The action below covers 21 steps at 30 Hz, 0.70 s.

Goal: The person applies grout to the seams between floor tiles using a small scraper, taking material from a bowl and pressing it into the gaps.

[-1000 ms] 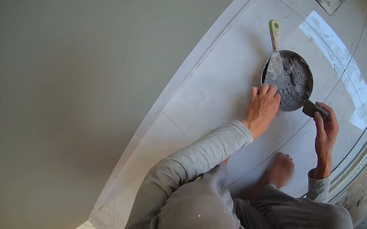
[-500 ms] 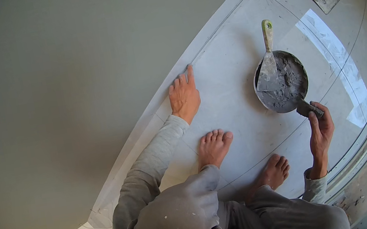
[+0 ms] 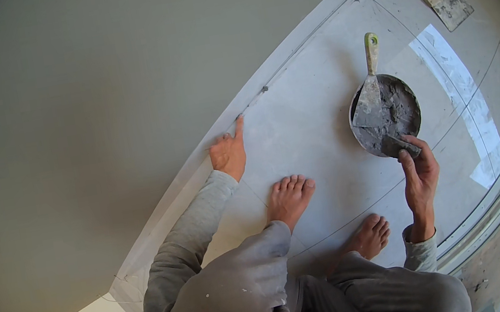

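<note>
My left hand [image 3: 229, 155] reaches to the pale skirting [image 3: 299, 34], index finger extended onto the joint along its foot, other fingers bent, holding nothing. A small dark grey blob [image 3: 265, 89] sits on that joint just beyond it. My right hand [image 3: 419, 177] grips a small grey-caked rectangular spreader [image 3: 400, 147] over the near rim of a round pan [image 3: 400, 104] of dark grey paste. A putty knife [image 3: 372, 59] with a pale, green-ended handle rests in the pan, handle up.
Grey wall [image 3: 91, 116] fills the left. My bare feet [image 3: 290, 199] are on large pale floor tiles [image 3: 316, 118]. A square plastered scraper [image 3: 449, 5] lies at top right, white streaked sheeting [image 3: 447, 67] right of the pan, long metal strips [image 3: 474, 227] at lower right.
My left hand has left the pan's rim for the skirting joint, then slid slightly down-left along it. The right hand with the spreader has moved left, further over the pan. A dark blob now shows on the joint.
</note>
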Motion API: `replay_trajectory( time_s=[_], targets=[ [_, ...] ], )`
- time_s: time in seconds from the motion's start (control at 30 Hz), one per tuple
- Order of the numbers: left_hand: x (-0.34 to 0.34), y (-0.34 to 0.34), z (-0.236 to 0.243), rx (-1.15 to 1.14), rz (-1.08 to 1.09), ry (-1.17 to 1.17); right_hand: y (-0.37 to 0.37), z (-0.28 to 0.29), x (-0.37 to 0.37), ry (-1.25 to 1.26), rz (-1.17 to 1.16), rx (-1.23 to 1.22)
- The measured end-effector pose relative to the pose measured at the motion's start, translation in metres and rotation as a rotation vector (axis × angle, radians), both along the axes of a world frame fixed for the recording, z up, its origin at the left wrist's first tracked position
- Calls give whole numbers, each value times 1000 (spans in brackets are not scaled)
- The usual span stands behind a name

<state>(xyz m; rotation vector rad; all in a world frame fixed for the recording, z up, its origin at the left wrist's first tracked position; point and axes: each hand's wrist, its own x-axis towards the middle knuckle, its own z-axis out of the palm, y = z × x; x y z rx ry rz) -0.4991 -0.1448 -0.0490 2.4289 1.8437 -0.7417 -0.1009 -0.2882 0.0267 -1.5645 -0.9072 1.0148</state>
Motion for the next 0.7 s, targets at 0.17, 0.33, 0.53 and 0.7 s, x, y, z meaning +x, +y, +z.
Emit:
replay_trajectory(
  time_s=[0.17,0.33,0.53,0.7],
  targets=[
    [-28,4,30,-323,248,-181,34,6,-36,116,141,-12],
    [-83,-26,11,-346,333,-375,72,-15,-69,91,241,-91],
    [-131,-48,12,-84,44,-354,136,-55,-128,-264,265,73],
    [-96,-37,15,-131,-71,-488,188,-82,-171,-651,224,276]
  ],
)
